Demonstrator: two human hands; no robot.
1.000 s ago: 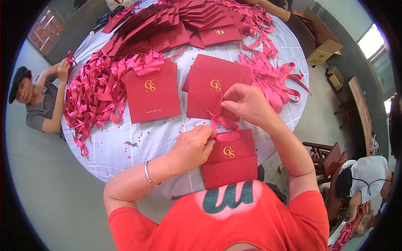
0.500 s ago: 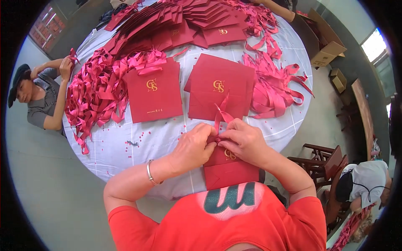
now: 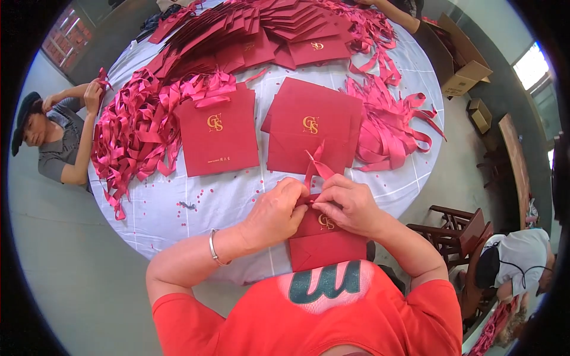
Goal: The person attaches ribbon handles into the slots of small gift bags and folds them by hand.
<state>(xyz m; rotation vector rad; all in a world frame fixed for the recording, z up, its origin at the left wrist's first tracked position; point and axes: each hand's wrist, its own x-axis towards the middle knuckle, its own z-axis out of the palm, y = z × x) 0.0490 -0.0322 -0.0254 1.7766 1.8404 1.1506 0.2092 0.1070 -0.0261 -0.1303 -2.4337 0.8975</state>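
A flat red paper bag (image 3: 328,250) with a gold emblem lies at the table's near edge, right in front of my chest. At its top edge a pink-red ribbon (image 3: 317,169) passes between my hands, its loose ends pointing away from me. My left hand (image 3: 276,209), with a silver bangle on the wrist, pinches the ribbon near the bag's top left. Opposite it, my right hand (image 3: 349,204) pinches the ribbon between thumb and fingers. The fingertips partly cover the spot where the ribbon meets the bag.
Ahead lie red bags on the left (image 3: 218,136) and a small stack (image 3: 312,121) on the right. Ribbon heaps (image 3: 136,118) (image 3: 389,121) flank them. Many bags (image 3: 249,35) fill the far side. A person (image 3: 59,139) sits at left; chairs (image 3: 457,234) stand at right.
Both hands have shifted very slightly toward me, and the fingertips have moved at the ribbon, so the small bunched part between them shows less. The bags around have stayed put.
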